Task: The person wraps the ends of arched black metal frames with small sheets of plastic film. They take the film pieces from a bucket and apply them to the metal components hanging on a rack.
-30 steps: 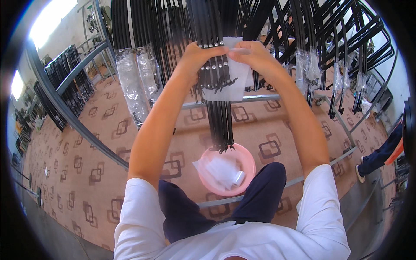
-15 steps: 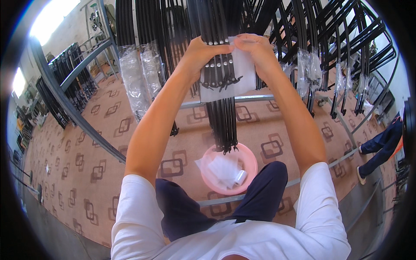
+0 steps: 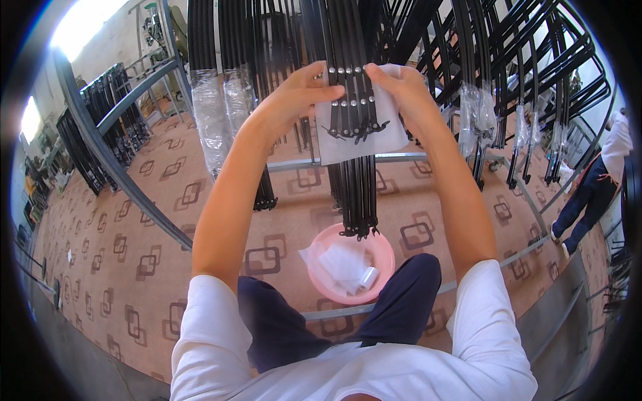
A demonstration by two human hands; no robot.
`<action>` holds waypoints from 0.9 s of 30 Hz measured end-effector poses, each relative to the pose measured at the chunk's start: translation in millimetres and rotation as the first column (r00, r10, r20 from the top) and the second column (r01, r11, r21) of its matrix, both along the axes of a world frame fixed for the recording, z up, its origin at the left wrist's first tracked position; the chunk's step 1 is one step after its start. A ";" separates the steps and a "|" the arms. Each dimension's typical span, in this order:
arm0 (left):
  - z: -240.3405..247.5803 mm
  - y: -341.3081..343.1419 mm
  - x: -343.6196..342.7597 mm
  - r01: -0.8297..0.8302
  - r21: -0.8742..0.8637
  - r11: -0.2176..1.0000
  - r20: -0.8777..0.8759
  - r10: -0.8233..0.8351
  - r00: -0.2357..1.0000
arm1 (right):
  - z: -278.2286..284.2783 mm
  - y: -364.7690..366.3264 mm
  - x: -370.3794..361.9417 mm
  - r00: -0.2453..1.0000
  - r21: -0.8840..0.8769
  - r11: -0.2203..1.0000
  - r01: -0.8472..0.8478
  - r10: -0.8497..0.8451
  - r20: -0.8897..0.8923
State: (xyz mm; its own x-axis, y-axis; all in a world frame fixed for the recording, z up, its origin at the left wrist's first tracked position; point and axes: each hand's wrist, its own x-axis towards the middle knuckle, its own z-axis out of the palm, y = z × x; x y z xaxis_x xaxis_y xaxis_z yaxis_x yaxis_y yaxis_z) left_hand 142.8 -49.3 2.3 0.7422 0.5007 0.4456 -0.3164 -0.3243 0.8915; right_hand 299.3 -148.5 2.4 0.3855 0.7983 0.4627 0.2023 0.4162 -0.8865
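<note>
A row of flat black strips [image 3: 352, 120] with silver rivets and small hooked ends hangs in front of me. Behind them spreads a translucent white sheet [image 3: 394, 137], its lower edge below the hooks. My left hand [image 3: 287, 100] is closed at the left side, its thumb lying across the front of the strips and its fingers partly hidden. On the other side my right hand [image 3: 409, 97] is closed on the sheet's upper right part, thumb in front beside the strips, fingers behind. More black rods [image 3: 359, 200] hang lower, behind the sheet.
A pink basin [image 3: 323, 281] holding white sheets and a small clear roll stands on the patterned floor between my knees. Plastic-wrapped black rods [image 3: 208, 120] hang at left, others [image 3: 476, 110] at right. A metal rail [image 3: 294, 166] crosses below. Another person [image 3: 592, 180] stands far right.
My thumbs, nearly meeting over the strips before, have moved apart, uncovering more of the rivets. The strips and sheet sit slightly further right. More of the other person shows.
</note>
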 end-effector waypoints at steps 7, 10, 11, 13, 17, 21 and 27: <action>16.6 5.3 12.3 -0.041 0.037 0.998 -0.101 0.045 0.994 | 7.0 6.9 6.5 0.957 -0.078 0.997 0.007 0.016 0.289; 13.8 5.7 12.2 0.013 0.016 1.000 -0.028 -0.013 1.000 | 8.8 14.0 20.6 0.632 0.333 0.907 0.260 -0.420 0.651; 8.8 11.5 14.2 0.058 0.040 0.997 -0.017 -0.058 0.998 | 9.0 14.2 24.8 0.484 0.462 0.855 0.235 -0.515 0.707; 5.5 17.0 12.3 0.064 0.087 0.994 -0.029 -0.061 0.998 | 18.3 10.0 17.8 0.717 0.021 0.982 0.188 -0.152 0.680; 11.2 27.1 21.1 0.108 0.071 0.992 -0.078 -0.103 0.992 | 17.6 7.6 18.8 0.880 -0.189 0.981 -0.035 0.121 0.460; 8.3 26.3 20.5 0.162 -0.068 0.984 -0.026 -0.164 0.986 | 4.3 8.5 14.9 0.964 -0.094 0.975 -0.200 0.213 0.161; 20.8 30.8 30.4 0.466 -0.327 0.822 -0.048 -0.507 0.860 | -8.1 12.0 16.4 0.974 0.041 0.973 -0.227 0.225 0.033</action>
